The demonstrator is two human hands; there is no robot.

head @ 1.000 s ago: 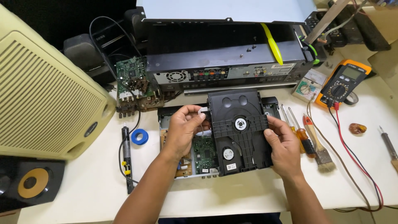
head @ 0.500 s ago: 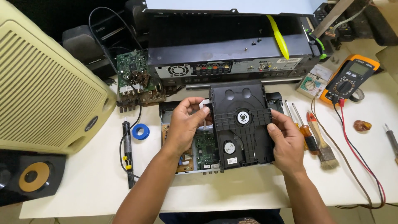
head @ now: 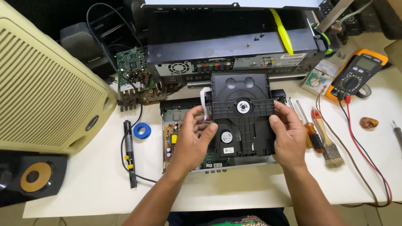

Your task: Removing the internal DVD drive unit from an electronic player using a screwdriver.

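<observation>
The black disc drive mechanism (head: pixel 240 115) sits between the two hands, lifted over the open player chassis (head: pixel 217 165) that lies on the white table (head: pixel 83 184). The right hand (head: pixel 289 136) clasps the drive's right edge, thumb on top and fingers curled beneath. The left hand (head: pixel 194 138) grips its left edge with fingers bent, and just above its fingertips a white flat ribbon cable (head: pixel 204 102) stands up beside the drive. Under the left palm lies the chassis' brown circuit board (head: pixel 172 140). Just right of the right hand lie two screwdrivers (head: pixel 307 123) and a paintbrush (head: pixel 328 142); farther right and above is an orange multimeter (head: pixel 356 75) with red and black leads. Left of the left hand rest a roll of blue tape (head: pixel 141 130) and a soldering iron (head: pixel 130 155), with a green circuit board (head: pixel 132 75) above them. Well left stands a cream speaker cabinet (head: pixel 42 88). Beyond both hands sits a black receiver (head: pixel 234 50).
</observation>
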